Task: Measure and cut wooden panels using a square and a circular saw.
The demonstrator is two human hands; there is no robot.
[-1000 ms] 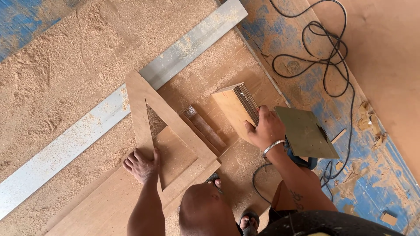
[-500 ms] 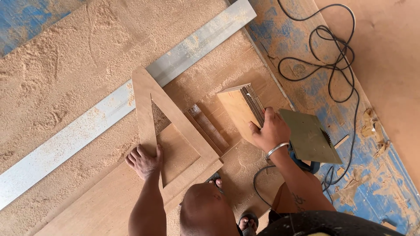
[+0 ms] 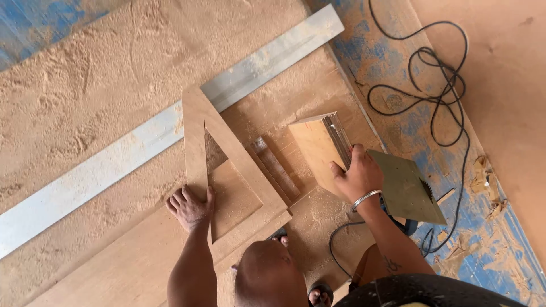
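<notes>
Long grey metal straightedge (image 3: 142,145) beyond the left fingers; black coiled power cable (image 3: 432,85) past the right fingers; sawdust-covered blue floor (image 3: 455,165) beneath.

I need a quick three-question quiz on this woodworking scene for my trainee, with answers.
1. True or false: the left hand lies flat on the wooden triangle frame.
2. What does the right hand grip? A) the black cable B) the stack of thin boards C) the metal straightedge
3. Fill in: the circular saw lies on its side, just to the ____ of the right hand in the picture.

Key:
1. True; the palm presses on the frame's left edge.
2. B; the stack of thin boards stands on edge. The black cable and metal straightedge are untouched.
3. right
</notes>
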